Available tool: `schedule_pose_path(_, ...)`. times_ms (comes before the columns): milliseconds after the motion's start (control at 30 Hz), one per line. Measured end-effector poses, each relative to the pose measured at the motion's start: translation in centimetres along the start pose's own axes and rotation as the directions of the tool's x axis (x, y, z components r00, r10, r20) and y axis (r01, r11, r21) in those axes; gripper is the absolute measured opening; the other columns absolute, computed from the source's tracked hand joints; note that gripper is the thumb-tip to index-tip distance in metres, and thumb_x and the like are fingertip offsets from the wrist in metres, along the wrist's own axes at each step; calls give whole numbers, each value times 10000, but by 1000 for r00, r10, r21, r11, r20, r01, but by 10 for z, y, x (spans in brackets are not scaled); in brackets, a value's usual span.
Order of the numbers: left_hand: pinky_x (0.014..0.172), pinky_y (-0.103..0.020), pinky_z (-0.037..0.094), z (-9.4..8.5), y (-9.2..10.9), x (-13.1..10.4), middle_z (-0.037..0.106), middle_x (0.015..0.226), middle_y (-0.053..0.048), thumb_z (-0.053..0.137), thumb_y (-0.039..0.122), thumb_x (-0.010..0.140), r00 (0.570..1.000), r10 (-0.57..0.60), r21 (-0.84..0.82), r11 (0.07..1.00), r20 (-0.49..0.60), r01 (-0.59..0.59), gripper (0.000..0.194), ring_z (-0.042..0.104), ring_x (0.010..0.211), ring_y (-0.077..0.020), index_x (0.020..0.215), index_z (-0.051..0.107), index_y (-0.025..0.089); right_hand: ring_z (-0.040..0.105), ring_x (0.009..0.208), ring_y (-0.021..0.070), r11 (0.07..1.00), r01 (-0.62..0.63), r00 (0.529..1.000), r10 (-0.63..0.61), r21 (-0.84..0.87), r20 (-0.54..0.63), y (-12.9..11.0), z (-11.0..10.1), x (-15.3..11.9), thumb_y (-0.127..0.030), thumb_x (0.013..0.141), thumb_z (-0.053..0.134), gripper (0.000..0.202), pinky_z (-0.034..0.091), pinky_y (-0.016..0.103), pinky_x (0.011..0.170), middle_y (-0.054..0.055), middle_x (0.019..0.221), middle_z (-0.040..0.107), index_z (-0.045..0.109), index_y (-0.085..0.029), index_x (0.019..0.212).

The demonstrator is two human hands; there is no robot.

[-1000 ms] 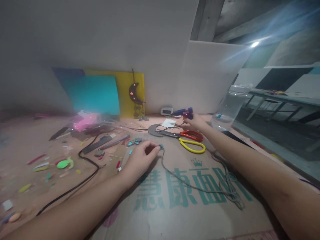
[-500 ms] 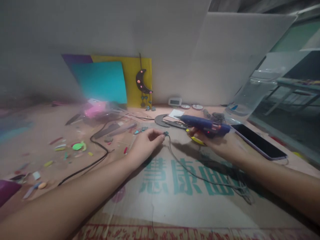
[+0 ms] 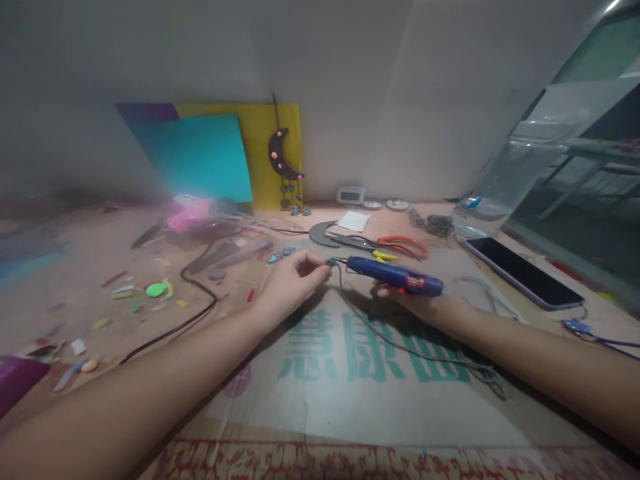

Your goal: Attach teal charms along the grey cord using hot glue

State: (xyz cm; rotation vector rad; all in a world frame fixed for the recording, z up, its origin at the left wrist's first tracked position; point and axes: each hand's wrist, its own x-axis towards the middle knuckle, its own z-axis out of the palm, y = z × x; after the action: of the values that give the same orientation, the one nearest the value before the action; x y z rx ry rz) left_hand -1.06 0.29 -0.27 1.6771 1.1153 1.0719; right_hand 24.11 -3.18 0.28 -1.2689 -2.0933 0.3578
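Note:
Between thumb and fingers, my left hand (image 3: 293, 287) pinches a small teal piece (image 3: 332, 263), its exact shape too small to tell. A thin grey cord (image 3: 380, 337) trails from that piece to the right across the table. My right hand (image 3: 415, 300) is wrapped round a blue hot glue gun (image 3: 395, 275) with a lit red light. The gun's metal nozzle meets or nearly meets the teal piece. Behind the hands lie a grey crescent (image 3: 323, 233), red-handled scissors (image 3: 405, 245) and several small teal pieces (image 3: 283, 254).
A black crescent ornament (image 3: 281, 157) leans on yellow card (image 3: 257, 147) at the back. A phone (image 3: 523, 273) lies right, near a large clear bottle (image 3: 493, 180). Coloured clay scraps (image 3: 156, 289) and a black cable (image 3: 187, 327) are on the left. Grey yarn (image 3: 435, 223) sits behind.
My right hand has brought the glue gun down and left, its nozzle now at the teal piece. The scissors' red handles have come into view. My left hand stays nearly still.

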Motion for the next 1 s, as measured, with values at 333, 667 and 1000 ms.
schedule_pose_path(333, 716, -281, 465, 0, -2, 1, 687, 814, -33, 659, 329, 772, 999, 0, -23, 1000, 38, 1, 175, 635, 767, -170, 789, 613, 161, 607, 677, 178, 991, 125, 992, -125, -44, 14, -7, -1, -2, -435, 846, 647, 230, 480, 300, 650, 24, 735, 661, 662, -212, 793)
schedule_pose_path(667, 730, -285, 463, -1, 1, 1, 688, 815, -31, 642, 339, 794, 999, -6, -7, 1000, 46, 6, 175, 634, 779, -170, 804, 607, 168, 665, 783, 224, 999, -7, 999, 8, 34, -41, -7, -2, -2, -419, 850, 637, 187, 532, 340, 697, 41, 857, 712, 677, -236, 857)
schedule_pose_path(1000, 711, -278, 460, 1, 1, 0, 685, 795, -20, 657, 329, 776, 999, -17, -2, 1000, 37, 18, 169, 632, 752, -165, 794, 605, 169, 578, 661, 167, 996, 81, 996, -82, -41, -23, -5, -1, -3, -419, 839, 658, 209, 471, 297, 614, 9, 745, 627, 590, -223, 815)
